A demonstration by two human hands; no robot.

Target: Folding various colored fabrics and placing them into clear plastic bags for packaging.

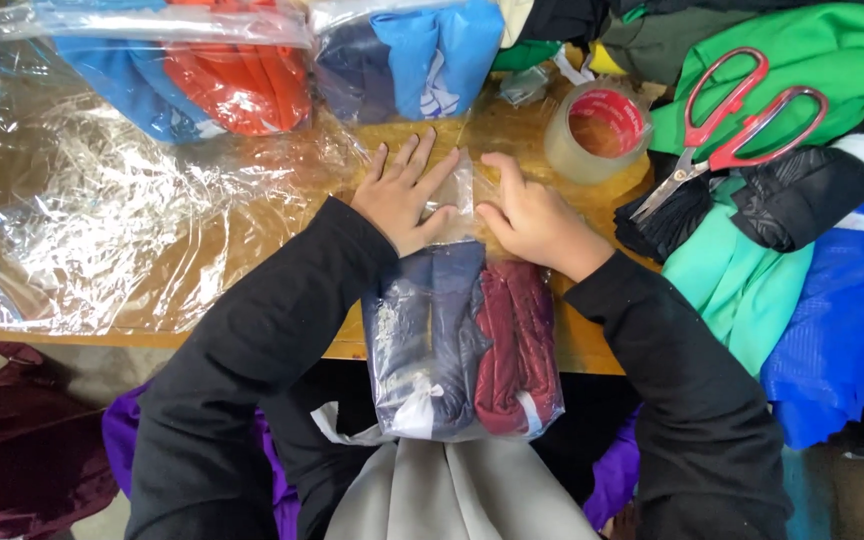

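Observation:
A clear plastic bag [462, 340] holding folded navy and maroon cloth lies at the table's near edge, hanging partly over it. My left hand [402, 195] presses flat on the bag's open top flap, fingers spread. My right hand [532, 220] rests beside it on the same flap, pinching the plastic with thumb and fingers. Both arms are in black sleeves.
A roll of clear tape [600, 130] stands right of my hands. Red-handled scissors [737, 120] lie on a pile of green, black and blue cloth [802, 300]. Packed bags of blue and orange cloth [222, 75] sit at the back. Loose clear plastic sheets [102, 220] cover the left of the wooden table [512, 120].

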